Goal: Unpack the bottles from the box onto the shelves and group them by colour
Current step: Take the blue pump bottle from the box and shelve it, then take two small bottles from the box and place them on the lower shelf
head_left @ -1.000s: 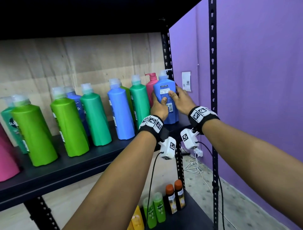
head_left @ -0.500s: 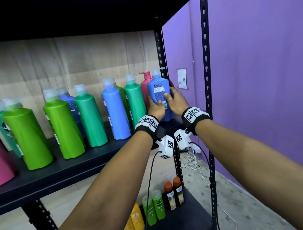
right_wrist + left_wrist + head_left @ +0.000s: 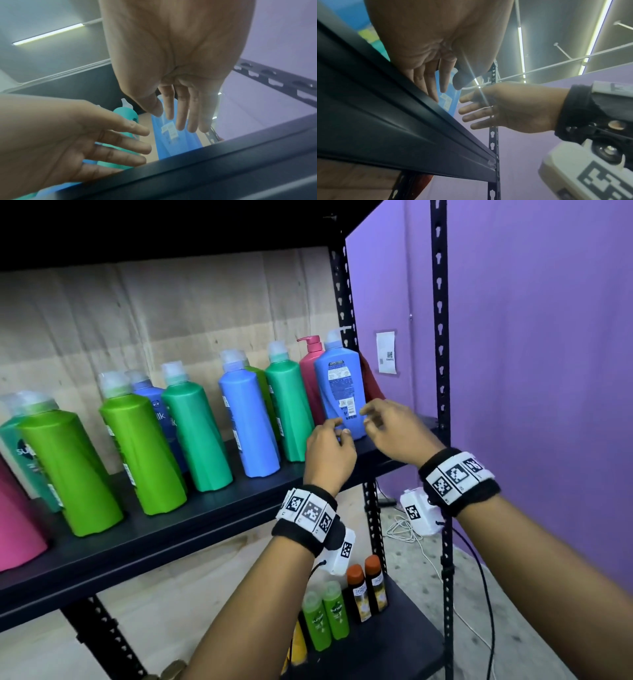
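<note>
Already, a tall blue plastic pump bottle (image 3: 340,392) stands upright at the right end of the black metal shelf (image 3: 212,518), beside a red bottle (image 3: 310,381); greens and blues are still mixed, and no box is visible. Left hand (image 3: 329,453) and right hand (image 3: 394,429) hover near it, fingers loosely spread, holding nothing.

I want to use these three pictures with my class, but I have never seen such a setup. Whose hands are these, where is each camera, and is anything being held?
No machine: a person stocks a black shelf. The wide picture comes from a camera on the head; the other two come from cameras strapped under each wrist, looking up along the palms. The left hand and right hand are open with relaxed fingers and hold nothing. Just beyond them a blue pump bottle stands upright on the shelf, beside green, blue and pink bottles.
</note>
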### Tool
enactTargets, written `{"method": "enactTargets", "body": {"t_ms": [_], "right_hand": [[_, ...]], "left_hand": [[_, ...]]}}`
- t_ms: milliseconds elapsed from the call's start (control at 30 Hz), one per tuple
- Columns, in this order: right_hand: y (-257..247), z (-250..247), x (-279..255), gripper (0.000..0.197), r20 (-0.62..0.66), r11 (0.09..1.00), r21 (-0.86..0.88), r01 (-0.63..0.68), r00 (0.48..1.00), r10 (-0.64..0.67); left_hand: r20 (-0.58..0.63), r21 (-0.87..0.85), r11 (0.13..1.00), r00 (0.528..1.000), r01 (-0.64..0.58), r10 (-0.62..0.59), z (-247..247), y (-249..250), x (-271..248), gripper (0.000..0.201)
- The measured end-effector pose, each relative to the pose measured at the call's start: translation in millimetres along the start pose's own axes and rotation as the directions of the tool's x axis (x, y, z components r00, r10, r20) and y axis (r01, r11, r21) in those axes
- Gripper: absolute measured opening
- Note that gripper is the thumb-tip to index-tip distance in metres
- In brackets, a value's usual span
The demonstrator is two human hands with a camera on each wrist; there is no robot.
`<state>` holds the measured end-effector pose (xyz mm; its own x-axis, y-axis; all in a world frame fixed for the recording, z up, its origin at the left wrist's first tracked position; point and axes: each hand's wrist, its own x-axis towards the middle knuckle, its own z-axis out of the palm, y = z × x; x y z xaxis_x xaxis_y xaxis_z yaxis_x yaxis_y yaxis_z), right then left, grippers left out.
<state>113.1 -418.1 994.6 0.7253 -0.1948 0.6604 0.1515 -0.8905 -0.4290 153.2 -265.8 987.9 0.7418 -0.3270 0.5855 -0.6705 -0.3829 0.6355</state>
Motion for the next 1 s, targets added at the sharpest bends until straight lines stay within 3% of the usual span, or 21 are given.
{"method": "enactTargets", "body": {"t_ms": [233, 333, 567, 833, 933, 1000], "right_hand": [[-1.3, -1.6, -51.8, 0.007, 0.092, 0.989, -0.146, 0.038, 0.995, -0.025], [1.5, 8.2, -69.7, 0.008, 0.165, 0.985, -0.167, 0.029, 0.986, -0.001], [13.6, 43.5, -111.4, 0.018, 0.360, 0.977, -0.210, -0.033, 0.927, 0.109], [12.4, 101.8, -174.2, 0.022, 0.551, 0.979, -0.144, -0.148, 0.809, 0.203], [7.6, 129.8, -204.9, 0.022, 0.627, 0.978, -0.122, -0.169, 0.751, 0.208], [5.8, 150.2, -225.3, 0.024, 0.706, 0.977, -0.155, -0.148, 0.675, 0.215]], "left_hand": [[0.002, 0.111, 0.979, 0.985, -0.170, 0.170, -5.2, -4.1, -43.6, 0.015], [0.065, 0.209, 0.962, 0.984, -0.174, 0.164, -1.3, -16.1, -61.9, 0.015], [0.274, 0.395, 0.916, 0.960, -0.063, -0.052, 8.2, -65.6, -103.2, 0.024], [0.355, 0.520, 0.851, 0.890, 0.068, -0.288, 14.8, -139.2, -176.2, 0.031], [0.379, 0.553, 0.825, 0.847, 0.117, -0.374, 15.9, -168.6, -211.8, 0.031], [0.392, 0.572, 0.804, 0.807, 0.162, -0.442, 16.4, -188.2, -236.5, 0.032]]}}
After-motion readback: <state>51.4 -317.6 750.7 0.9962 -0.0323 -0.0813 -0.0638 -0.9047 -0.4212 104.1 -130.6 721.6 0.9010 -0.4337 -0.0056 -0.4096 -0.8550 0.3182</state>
